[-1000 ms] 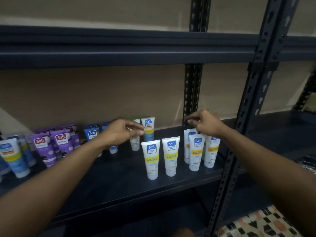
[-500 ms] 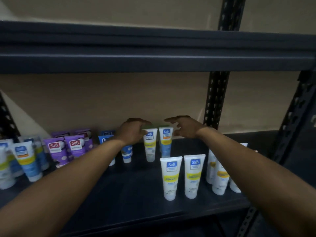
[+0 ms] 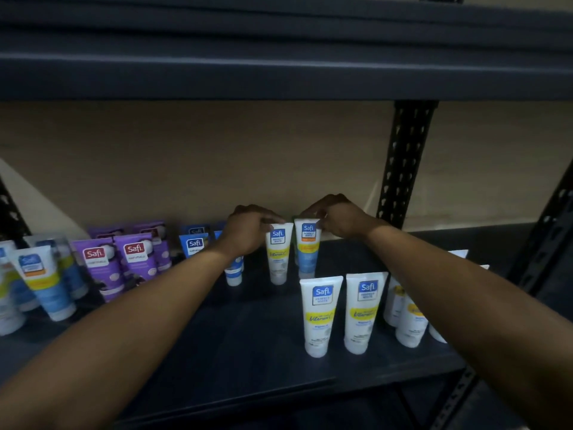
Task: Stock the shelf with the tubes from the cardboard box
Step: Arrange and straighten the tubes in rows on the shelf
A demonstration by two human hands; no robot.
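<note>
Step, as I judge it: squaring two uprights near the back edge of the shelf, mid-length. Best worked by the crimps only, with a light touch: caps flat on the shelf, labels forward, nothing nudged into the blue row on the left.

Left hand: fingers curled, tips closed on the top crimp of the white tube.

Right hand: thumb and fingers pinch the crimp of the blue tube, just beside the white one.

Box not in view.

Upright, caps down, side by side on dark metal shelf: white plastic tube with yellow band, top pinched by left hand; blue plastic tube with white top, by right hand.
</note>
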